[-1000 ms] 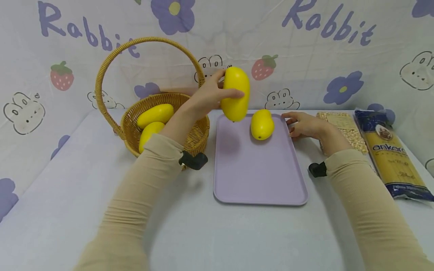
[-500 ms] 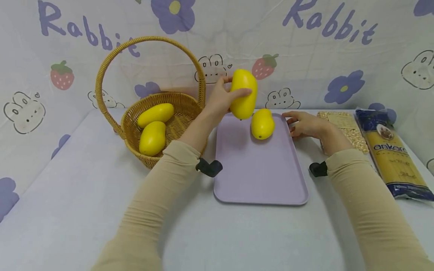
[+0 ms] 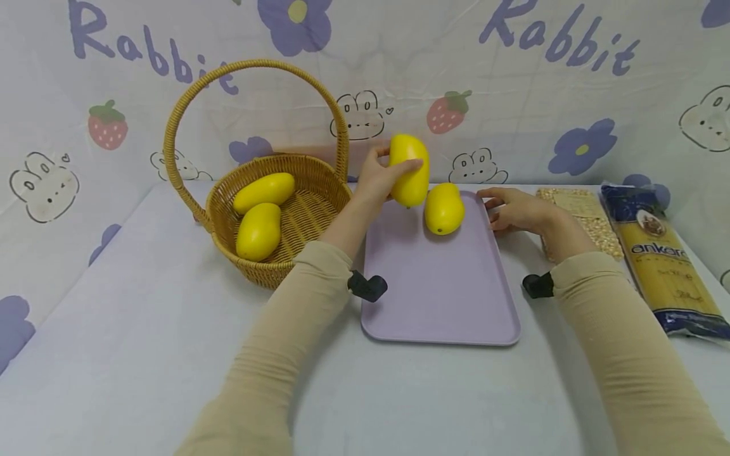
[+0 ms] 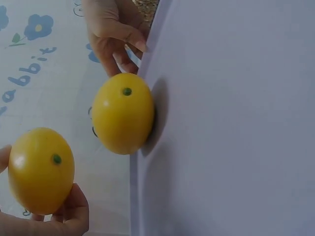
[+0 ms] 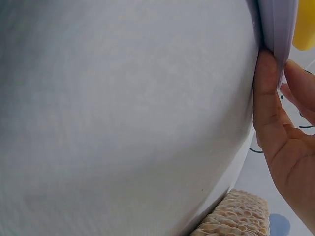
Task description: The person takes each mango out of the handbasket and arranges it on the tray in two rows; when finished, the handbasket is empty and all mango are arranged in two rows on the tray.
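Note:
My left hand (image 3: 379, 174) grips a yellow mango (image 3: 409, 170), thumb across its near side, and holds it above the far left part of the lilac tray (image 3: 439, 291). Its small green tip shows in the left wrist view, where the held mango (image 4: 42, 169) is apart from the second one. That second mango (image 3: 444, 209) lies on the tray near its far edge. At the tray's far right corner is my right hand (image 3: 516, 209); in the right wrist view its fingers (image 5: 268, 73) lie on either side of the tray's rim (image 5: 279, 34), pinching it.
A wicker basket (image 3: 251, 269) with a tall arched handle stands left of the tray, holding two more mangoes (image 3: 258, 232). To the right lie a bag of corn kernels (image 3: 593, 221) and a pasta packet (image 3: 664, 259). A printed cloth (image 3: 513, 95) hangs behind.
My left hand has carried its mango to the right, away from the basket, then lowered it toward the tray. The right hand stays at the tray corner.

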Demonstrator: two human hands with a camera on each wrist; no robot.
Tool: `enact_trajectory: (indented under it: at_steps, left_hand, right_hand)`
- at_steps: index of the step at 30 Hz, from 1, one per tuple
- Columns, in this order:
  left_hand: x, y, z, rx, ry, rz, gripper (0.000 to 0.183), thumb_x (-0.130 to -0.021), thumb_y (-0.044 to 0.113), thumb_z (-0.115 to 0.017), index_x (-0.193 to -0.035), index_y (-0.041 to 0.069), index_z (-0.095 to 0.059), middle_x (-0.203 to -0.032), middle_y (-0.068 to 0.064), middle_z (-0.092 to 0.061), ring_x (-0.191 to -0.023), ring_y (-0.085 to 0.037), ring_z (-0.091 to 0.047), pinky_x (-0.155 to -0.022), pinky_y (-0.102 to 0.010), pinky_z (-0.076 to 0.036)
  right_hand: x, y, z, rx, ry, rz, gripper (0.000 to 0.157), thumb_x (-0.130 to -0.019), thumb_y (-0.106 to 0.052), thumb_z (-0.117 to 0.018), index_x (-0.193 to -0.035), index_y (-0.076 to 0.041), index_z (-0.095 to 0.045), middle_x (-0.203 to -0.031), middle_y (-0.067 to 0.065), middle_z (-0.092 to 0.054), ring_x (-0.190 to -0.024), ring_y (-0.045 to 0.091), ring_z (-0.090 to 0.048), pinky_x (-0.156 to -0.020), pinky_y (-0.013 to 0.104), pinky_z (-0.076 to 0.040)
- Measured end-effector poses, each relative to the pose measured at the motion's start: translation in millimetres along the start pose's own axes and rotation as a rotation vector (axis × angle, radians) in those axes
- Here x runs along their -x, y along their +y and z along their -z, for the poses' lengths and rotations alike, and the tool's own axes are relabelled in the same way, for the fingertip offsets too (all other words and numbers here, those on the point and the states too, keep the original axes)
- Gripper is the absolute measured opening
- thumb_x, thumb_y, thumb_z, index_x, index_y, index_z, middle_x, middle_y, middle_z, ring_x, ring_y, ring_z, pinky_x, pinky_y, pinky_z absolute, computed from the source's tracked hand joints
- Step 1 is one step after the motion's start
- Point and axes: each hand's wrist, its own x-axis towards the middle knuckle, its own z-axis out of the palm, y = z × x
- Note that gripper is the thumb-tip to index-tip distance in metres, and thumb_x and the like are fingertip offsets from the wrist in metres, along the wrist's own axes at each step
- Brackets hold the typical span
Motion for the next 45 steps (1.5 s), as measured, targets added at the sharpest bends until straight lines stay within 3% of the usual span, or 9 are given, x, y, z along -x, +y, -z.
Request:
enact_trajectory:
  at_steps: [10, 20, 29, 36, 45]
  left_hand:
    - [-3.2, -16.0, -7.5, -0.085, 0.087, 0.130, 0.074, -0.084, 0.032, -0.078, -0.144, 0.014, -0.037, -0.142, -0.011, -0.048, -0.120, -0.024, -0.056, -0.100, -0.038, -0.053]
    - [-6.5, -29.2, -10.3, -0.159, 0.187, 0.143, 0.070, -0.085, 0.029, -0.077, -0.142, 0.014, -0.040, -0.144, -0.010, -0.049, -0.131, -0.026, -0.051, -0.112, -0.039, -0.045]
    - [-5.6, -37.1, -11.8, -0.256, 0.199, 0.159, 0.071, -0.085, 0.031, -0.077, -0.143, 0.013, -0.039, -0.144, -0.010, -0.050, -0.133, -0.025, -0.050, -0.110, -0.041, -0.046]
    - [-5.0, -39.8, -13.4, -0.415, 0.228, 0.161, 0.068, -0.085, 0.040, -0.076, -0.139, 0.013, -0.043, -0.136, -0.010, -0.055, -0.126, -0.024, -0.054, -0.104, -0.038, -0.050]
    - [-1.6, -37.3, -14.2, -0.535, 0.222, 0.199, 0.083, -0.085, 0.048, -0.073, -0.147, 0.006, -0.036, -0.137, -0.013, -0.054, -0.126, -0.025, -0.053, -0.106, -0.036, -0.049]
  right_hand:
    - [0, 2, 0.0, 0.009, 0.006, -0.002, 0.080, -0.088, 0.006, -0.051, -0.158, -0.007, -0.014, -0.153, 0.030, -0.024, -0.107, 0.027, -0.043, -0.078, 0.022, -0.051]
    - [-1, 1, 0.7, 0.013, 0.009, -0.006, 0.081, -0.088, 0.007, -0.052, -0.158, -0.007, -0.014, -0.153, 0.030, -0.024, -0.108, 0.028, -0.043, -0.078, 0.022, -0.052]
    - [-1, 0, -0.4, 0.007, 0.010, -0.016, 0.083, -0.088, 0.008, -0.053, -0.158, -0.008, -0.013, -0.153, 0.030, -0.023, -0.109, 0.029, -0.042, -0.078, 0.021, -0.051]
    - [0, 0, -0.8, -0.001, 0.009, -0.016, 0.083, -0.087, 0.008, -0.053, -0.158, -0.008, -0.014, -0.154, 0.030, -0.023, -0.109, 0.029, -0.042, -0.077, 0.020, -0.051]
    - [0, 0, -1.2, 0.002, 0.012, -0.019, 0.083, -0.087, 0.008, -0.053, -0.158, -0.008, -0.014, -0.154, 0.030, -0.023, -0.110, 0.030, -0.042, -0.077, 0.021, -0.051]
